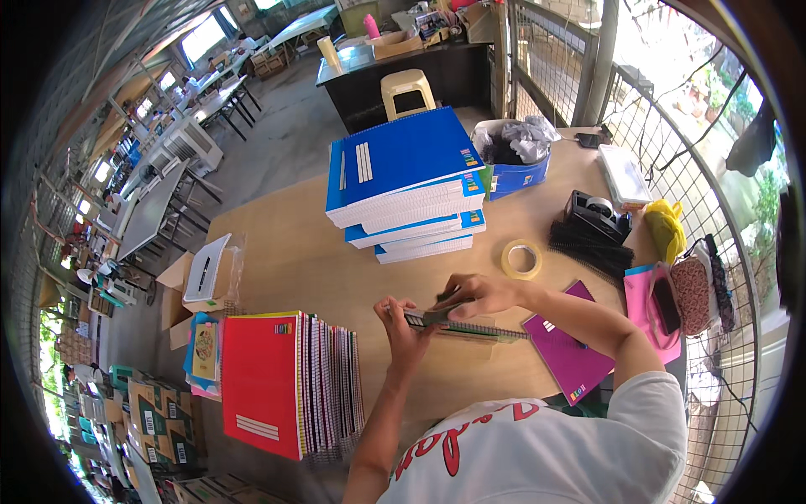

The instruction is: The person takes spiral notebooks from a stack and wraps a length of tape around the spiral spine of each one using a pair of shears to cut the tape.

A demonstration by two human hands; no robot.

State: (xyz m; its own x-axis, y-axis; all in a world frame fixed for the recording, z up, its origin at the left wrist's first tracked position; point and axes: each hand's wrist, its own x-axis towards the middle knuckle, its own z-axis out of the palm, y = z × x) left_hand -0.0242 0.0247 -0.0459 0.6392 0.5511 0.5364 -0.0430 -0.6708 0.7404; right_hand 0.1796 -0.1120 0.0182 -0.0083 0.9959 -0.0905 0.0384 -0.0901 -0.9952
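Auditor: Begin with markings.

Self: The top cover of the blue notebooks (411, 160) bears small multicoloured letters near its right corner and white bands toward its left. The red notebook (260, 378) at lower left shows similar letters at an upper corner, with bands lower down. Corner lettering also appears on the purple notebook (558, 357), and red script crosses my white shirt (537, 458).

Auditor: Position of the arms?

Self: My left forearm rises from the lower edge. My right arm is bent at the elbow, its forearm reaching leftward across the purple notebook.

Auditor: Condition of the hands?

Self: Close together, above the middle of the bench (277, 214). My left hand (403, 332) is clamped on the left end of a spiral-bound notebook (487, 330), held edge-on with the wire edge uppermost (its covers are barely visible from here). My right hand (474, 296) bends over that same end, fingers curled down onto a dark piece I cannot identify. Whether those fingers also pinch the notebook, I cannot tell.

Auditor: Items nearby?

Self: A tape roll (509, 259) lies flat just beyond my right hand; a black tape dispenser (588, 212) stands farther right.
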